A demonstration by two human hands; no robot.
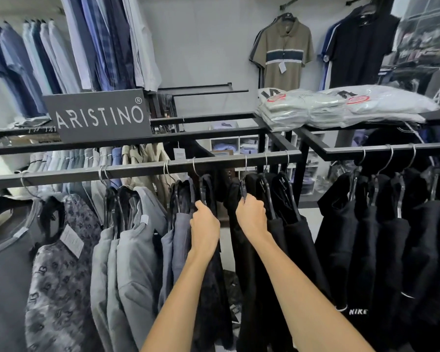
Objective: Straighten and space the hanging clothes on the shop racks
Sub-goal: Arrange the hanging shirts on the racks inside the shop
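Near the middle of the front rail [137, 170], the left hand [205, 224] curls round the hanger of a dark patterned garment [214, 288], while the right hand [250, 214] grips the neighbouring black garment [249, 275] at its hanger.

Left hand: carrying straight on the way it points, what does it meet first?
The left hand grips a dark shirt's hanger; beyond that, probably the rack rail, though depth is unclear.

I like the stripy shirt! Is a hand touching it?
No, the left hand and right hand grip dark clothes on the rail, away from the striped shirt.
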